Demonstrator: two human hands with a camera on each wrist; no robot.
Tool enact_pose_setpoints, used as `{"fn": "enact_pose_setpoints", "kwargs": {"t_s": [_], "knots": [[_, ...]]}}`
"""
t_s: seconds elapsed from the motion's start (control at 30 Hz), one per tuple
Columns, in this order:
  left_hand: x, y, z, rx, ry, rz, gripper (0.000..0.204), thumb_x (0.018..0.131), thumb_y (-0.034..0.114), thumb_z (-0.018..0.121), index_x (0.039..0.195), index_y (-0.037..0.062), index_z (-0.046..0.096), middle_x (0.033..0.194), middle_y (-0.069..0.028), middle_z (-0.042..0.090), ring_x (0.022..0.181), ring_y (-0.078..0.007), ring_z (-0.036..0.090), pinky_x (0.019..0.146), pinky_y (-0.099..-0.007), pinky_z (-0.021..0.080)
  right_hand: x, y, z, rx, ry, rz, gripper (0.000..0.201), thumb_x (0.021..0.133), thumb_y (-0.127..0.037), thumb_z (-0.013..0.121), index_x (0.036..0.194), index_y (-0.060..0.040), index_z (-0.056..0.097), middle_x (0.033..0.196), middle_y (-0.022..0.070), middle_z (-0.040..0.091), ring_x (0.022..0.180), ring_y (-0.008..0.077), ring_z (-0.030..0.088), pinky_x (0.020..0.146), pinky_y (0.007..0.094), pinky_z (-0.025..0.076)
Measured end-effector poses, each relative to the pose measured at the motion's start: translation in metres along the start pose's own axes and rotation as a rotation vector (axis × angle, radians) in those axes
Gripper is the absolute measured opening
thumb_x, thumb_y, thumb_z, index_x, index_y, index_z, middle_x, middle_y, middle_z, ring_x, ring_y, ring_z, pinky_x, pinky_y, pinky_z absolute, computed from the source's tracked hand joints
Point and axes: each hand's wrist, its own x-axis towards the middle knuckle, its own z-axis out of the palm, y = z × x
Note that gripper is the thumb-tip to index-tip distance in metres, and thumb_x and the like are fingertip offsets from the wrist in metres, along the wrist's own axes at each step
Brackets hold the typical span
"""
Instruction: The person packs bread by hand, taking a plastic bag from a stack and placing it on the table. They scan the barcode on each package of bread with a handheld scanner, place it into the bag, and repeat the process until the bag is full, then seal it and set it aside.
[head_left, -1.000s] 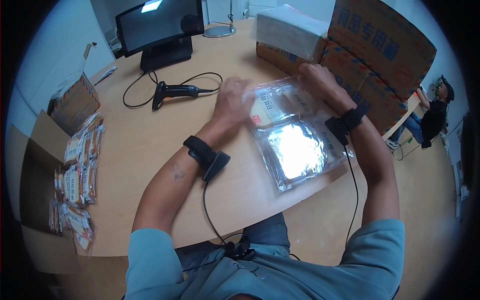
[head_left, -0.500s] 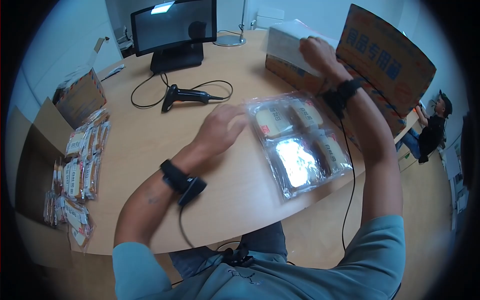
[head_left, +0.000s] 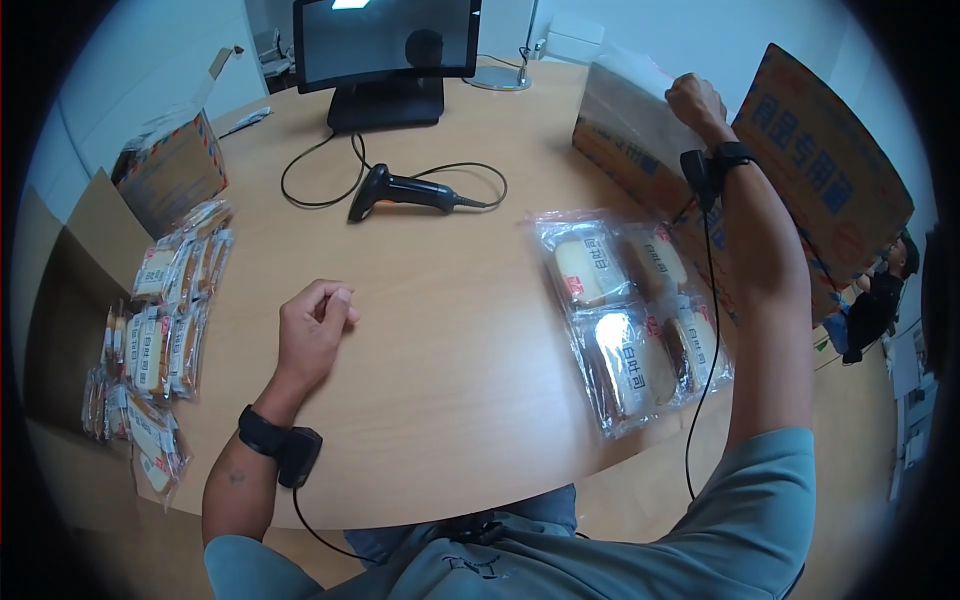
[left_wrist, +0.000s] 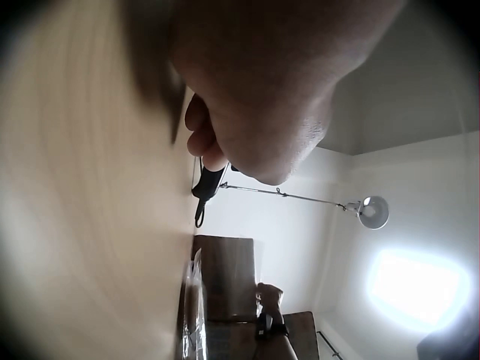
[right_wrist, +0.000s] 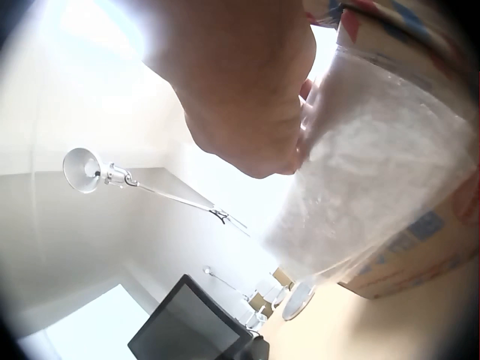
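Note:
My right hand (head_left: pixel 697 103) is raised at the back right, fingers curled over the edge of a stack of clear plastic bags (head_left: pixel 628 95) draped on a cardboard box (head_left: pixel 628 150). In the right wrist view the fingertips pinch the edge of the plastic (right_wrist: pixel 360 157). My left hand (head_left: pixel 312 335) rests low over the table at the left, fingers loosely curled and holding nothing. Between the hands, toward the right, a large clear bag of several packed bread slices (head_left: pixel 632 362) lies flat on the table (head_left: pixel 450 330).
A barcode scanner (head_left: pixel 410 190) with a looped cable lies before a monitor (head_left: pixel 385 45). Several packs of bread (head_left: pixel 150 345) spill from an open carton (head_left: pixel 60 340) at the left. An upright box flap (head_left: pixel 820 170) stands at the right; a person (head_left: pixel 878 310) sits beyond it.
Both hands have left the bag of bread. My left hand has drawn back to the left, and my right hand has gone up to the plastic bags on the box.

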Motion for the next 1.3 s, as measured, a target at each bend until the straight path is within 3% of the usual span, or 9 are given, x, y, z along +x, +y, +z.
{"fn": "enact_pose_setpoints", "kwargs": {"t_s": [0.17, 0.4, 0.47, 0.7, 0.73, 0.93, 1.03, 1.17, 1.3], "knots": [[0.001, -0.005, -0.002, -0.015, -0.011, -0.046, 0.020, 0.099, 0.016, 0.057, 0.095, -0.0024, 0.065, 0.073, -0.0030, 0.065, 0.064, -0.0064, 0.059, 0.061, -0.0224, 0.049, 0.001, -0.001, -0.021, 0.145, 0.006, 0.074, 0.032, 0.085, -0.024, 0.057, 0.109, -0.0080, 0.069, 0.112, 0.0215, 0.067, 0.107, 0.0438, 0.062, 0.090, 0.0507, 0.051], [0.009, 0.010, -0.022, -0.057, 0.133, -0.103, 0.021, 0.099, 0.020, 0.058, 0.098, 0.0002, 0.066, 0.077, -0.0020, 0.066, 0.070, -0.0071, 0.061, 0.063, -0.0220, 0.049, -0.023, -0.041, -0.083, 0.039, 0.422, -0.600, 0.020, 0.094, -0.011, 0.051, 0.101, -0.0034, 0.068, 0.097, 0.0134, 0.071, 0.090, 0.0356, 0.067, 0.079, 0.0431, 0.054], [0.018, 0.009, -0.034, -0.088, 0.186, -0.023, 0.023, 0.099, 0.023, 0.058, 0.102, 0.0005, 0.065, 0.084, -0.0029, 0.067, 0.076, -0.0083, 0.061, 0.065, -0.0233, 0.049, -0.046, -0.061, -0.109, 0.473, 0.263, -0.665, 0.030, 0.097, -0.031, 0.057, 0.109, -0.0049, 0.068, 0.101, 0.0128, 0.072, 0.092, 0.0268, 0.068, 0.084, 0.0367, 0.051], [0.014, 0.049, -0.087, -0.513, 0.247, 0.093, 0.043, 0.101, 0.035, 0.055, 0.126, 0.0009, 0.055, 0.116, -0.0071, 0.062, 0.102, -0.0137, 0.058, 0.083, -0.0318, 0.047, -0.166, -0.135, -0.167, 0.901, -0.108, -0.989, 0.031, 0.099, -0.029, 0.060, 0.107, -0.0008, 0.069, 0.087, 0.0020, 0.068, 0.082, 0.0118, 0.062, 0.076, 0.0282, 0.050], [0.007, 0.055, -0.094, -0.500, 0.254, 0.093, 0.043, 0.101, 0.035, 0.055, 0.126, 0.0009, 0.055, 0.116, -0.0071, 0.062, 0.102, -0.0137, 0.058, 0.083, -0.0318, 0.047, -0.185, -0.142, -0.168, 0.955, -0.318, -0.925, 0.029, 0.098, -0.027, 0.062, 0.106, 0.0001, 0.069, 0.090, 0.0049, 0.069, 0.084, 0.0141, 0.063, 0.077, 0.0302, 0.050], [-0.028, 0.071, -0.116, -0.395, 0.366, 0.290, 0.046, 0.102, 0.035, 0.053, 0.133, 0.0001, 0.053, 0.120, -0.0099, 0.061, 0.106, -0.0163, 0.057, 0.090, -0.0326, 0.046, -0.288, -0.194, -0.118, 1.004, -0.567, -1.087, 0.019, 0.094, -0.018, 0.062, 0.096, -0.0003, 0.069, 0.082, 0.0138, 0.068, 0.076, 0.0207, 0.064, 0.073, 0.0354, 0.051], [-0.043, 0.073, -0.108, 0.152, 0.230, 0.338, 0.043, 0.101, 0.036, 0.055, 0.129, 0.0038, 0.059, 0.127, -0.0120, 0.060, 0.119, -0.0225, 0.054, 0.103, -0.0353, 0.041, -0.328, -0.210, -0.089, 0.995, -0.709, -1.175, 0.015, 0.089, -0.013, 0.062, 0.094, -0.0008, 0.069, 0.084, 0.0191, 0.067, 0.079, 0.0321, 0.064, 0.074, 0.0394, 0.051], [-0.055, 0.050, -0.080, 0.662, -0.242, 0.541, 0.044, 0.100, 0.032, 0.052, 0.135, 0.0057, 0.055, 0.142, -0.0146, 0.051, 0.137, -0.0331, 0.039, 0.115, -0.0454, 0.026, -0.349, -0.221, -0.076, 0.873, -0.774, -1.317, 0.018, 0.087, -0.014, 0.062, 0.100, -0.0032, 0.070, 0.097, 0.0206, 0.068, 0.093, 0.0386, 0.063, 0.084, 0.0446, 0.050], [-0.072, 0.042, -0.052, 0.863, -0.545, 0.303, 0.054, 0.100, 0.041, 0.048, 0.143, 0.0082, 0.047, 0.152, -0.0185, 0.038, 0.143, -0.0375, 0.028, 0.117, -0.0521, 0.020, -0.355, -0.215, -0.078, 0.699, -0.661, -1.311, 0.025, 0.087, -0.016, 0.062, 0.109, -0.0040, 0.068, 0.112, 0.0192, 0.065, 0.107, 0.0379, 0.060, 0.094, 0.0457, 0.048]]}}
